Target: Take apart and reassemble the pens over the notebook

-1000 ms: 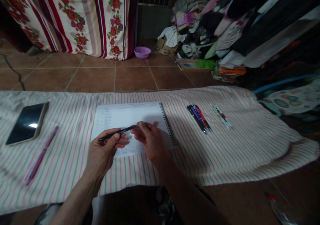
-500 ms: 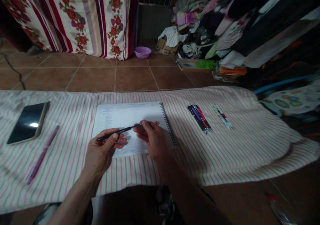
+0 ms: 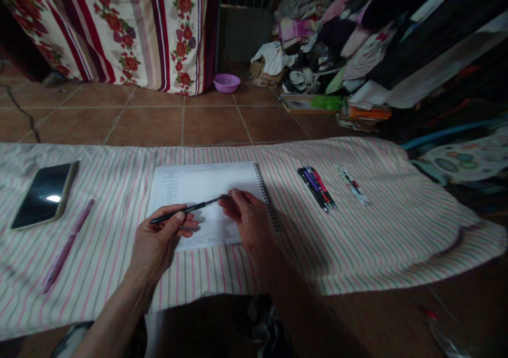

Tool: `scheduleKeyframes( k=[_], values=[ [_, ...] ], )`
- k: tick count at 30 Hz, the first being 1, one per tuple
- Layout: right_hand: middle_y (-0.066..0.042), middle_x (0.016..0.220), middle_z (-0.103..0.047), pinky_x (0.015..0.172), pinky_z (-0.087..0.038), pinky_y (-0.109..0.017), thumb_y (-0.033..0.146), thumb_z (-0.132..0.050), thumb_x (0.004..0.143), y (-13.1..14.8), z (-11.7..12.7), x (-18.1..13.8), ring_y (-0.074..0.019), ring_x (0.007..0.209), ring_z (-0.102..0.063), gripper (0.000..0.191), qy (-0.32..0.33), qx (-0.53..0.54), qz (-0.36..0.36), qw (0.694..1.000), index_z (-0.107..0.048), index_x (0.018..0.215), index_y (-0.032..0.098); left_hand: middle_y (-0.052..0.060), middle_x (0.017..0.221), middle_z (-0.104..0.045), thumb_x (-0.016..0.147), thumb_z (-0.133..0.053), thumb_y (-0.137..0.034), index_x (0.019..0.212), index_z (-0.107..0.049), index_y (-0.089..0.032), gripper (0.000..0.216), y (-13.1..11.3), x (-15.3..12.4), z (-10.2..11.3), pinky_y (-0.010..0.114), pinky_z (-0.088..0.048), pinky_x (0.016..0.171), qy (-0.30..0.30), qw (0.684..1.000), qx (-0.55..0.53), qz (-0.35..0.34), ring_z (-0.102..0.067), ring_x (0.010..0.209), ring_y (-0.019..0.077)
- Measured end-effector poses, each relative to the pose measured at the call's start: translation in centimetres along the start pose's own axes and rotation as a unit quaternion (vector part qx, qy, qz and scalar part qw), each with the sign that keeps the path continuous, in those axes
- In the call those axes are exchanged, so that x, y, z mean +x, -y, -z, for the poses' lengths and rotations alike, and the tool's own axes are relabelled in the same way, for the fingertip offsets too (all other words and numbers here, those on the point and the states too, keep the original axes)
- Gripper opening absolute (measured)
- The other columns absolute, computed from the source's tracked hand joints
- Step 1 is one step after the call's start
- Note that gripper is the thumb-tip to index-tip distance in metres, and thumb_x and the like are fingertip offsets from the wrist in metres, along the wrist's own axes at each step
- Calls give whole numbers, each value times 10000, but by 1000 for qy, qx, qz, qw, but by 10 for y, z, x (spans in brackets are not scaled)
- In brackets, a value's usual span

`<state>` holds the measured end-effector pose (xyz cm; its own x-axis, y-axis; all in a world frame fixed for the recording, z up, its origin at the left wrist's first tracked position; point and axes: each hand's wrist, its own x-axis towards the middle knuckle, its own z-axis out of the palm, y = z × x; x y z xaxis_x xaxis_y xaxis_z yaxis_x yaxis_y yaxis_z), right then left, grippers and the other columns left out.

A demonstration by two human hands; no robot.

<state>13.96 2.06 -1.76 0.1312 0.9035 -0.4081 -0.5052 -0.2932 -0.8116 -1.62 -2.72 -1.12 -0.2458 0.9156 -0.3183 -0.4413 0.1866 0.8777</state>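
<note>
My left hand (image 3: 161, 233) is closed around the barrel of a black pen (image 3: 170, 216), held above a white spiral notebook (image 3: 206, 175). A thin dark refill (image 3: 214, 200) sticks out of the pen's right end. My right hand (image 3: 250, 215) pinches the far tip of that refill between thumb and fingers; the very tip is hidden by the fingertips. Printed rows run down the left side of the notebook page, and its black spiral binding is on the right.
A phone (image 3: 43, 196) and a purple pen (image 3: 69, 244) lie left on the striped cloth (image 3: 357, 257). Several pens (image 3: 316, 188) lie in a row to the right, beside slim whitish pen-like pieces (image 3: 352, 186). A purple basin (image 3: 227, 83) stands on the tiled floor beyond.
My right hand has moved slightly right and away from my left hand. More of the thin refill shows outside the pen barrel. The left hand has shifted slightly left.
</note>
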Motion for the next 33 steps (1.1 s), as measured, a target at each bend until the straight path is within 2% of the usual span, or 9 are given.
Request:
scheduleKeyframes(
  k=[14, 27, 33],
  values=[
    [-25, 642, -711, 537, -550, -188, 277, -731, 700, 5, 8, 7, -129, 602, -695, 166, -4, -5, 23, 1000, -635, 716, 144, 84, 622, -723, 512, -854, -222, 805, -680, -98, 363, -1, 4, 4, 208, -537, 478, -14, 1000, -2, 11, -700, 573, 200],
    [-20, 591, -703, 474, -525, -163, 184, -727, 701, 18, 13, 16, -124, 572, -690, 115, -45, 22, 28, 998, -625, 672, 140, 83, 614, -722, 521, -842, -206, 795, -671, -97, 341, -4, 4, 3, 198, -542, 483, -25, 1000, 0, 15, -694, 557, 182],
    [-22, 585, -701, 440, -493, -173, 192, -718, 701, 22, 19, 19, -131, 555, -679, 107, -55, 21, 43, 997, -628, 673, 140, 92, 634, -723, 543, -840, -241, 822, -665, -94, 360, 5, 7, 7, 206, -539, 486, -19, 999, 30, 19, -694, 564, 185]
  ],
)
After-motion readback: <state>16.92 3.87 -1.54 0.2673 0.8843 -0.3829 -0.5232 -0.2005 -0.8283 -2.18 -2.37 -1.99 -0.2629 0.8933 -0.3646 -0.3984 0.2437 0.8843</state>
